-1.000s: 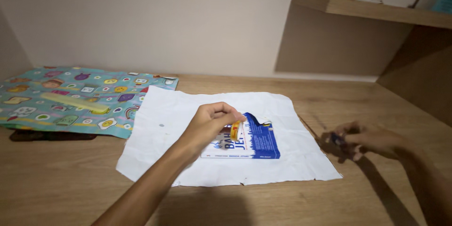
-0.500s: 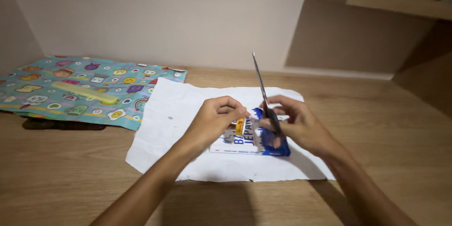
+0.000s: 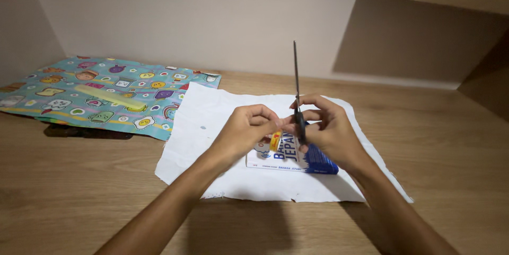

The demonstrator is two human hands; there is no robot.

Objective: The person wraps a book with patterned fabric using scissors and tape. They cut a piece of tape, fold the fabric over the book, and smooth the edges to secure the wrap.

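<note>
My left hand (image 3: 245, 131) pinches a small yellow tape roll (image 3: 275, 141) just above a blue and white book (image 3: 289, 155). The book lies on a sheet of white paper (image 3: 207, 119) spread on the wooden desk (image 3: 79, 191). My right hand (image 3: 328, 130) grips dark-handled scissors (image 3: 298, 104) with the blades pointing straight up, close beside the tape roll. The two hands almost touch over the book.
A colourful patterned wrapping sheet (image 3: 106, 96) lies at the back left, with a pale yellow ruler (image 3: 108, 97) on it and something dark under its front edge. A wooden shelf panel (image 3: 424, 32) stands at the back right against the wall.
My right hand came in from the far right with the scissors and now holds them upright next to my left hand. The left hand stays on the tape roll.
</note>
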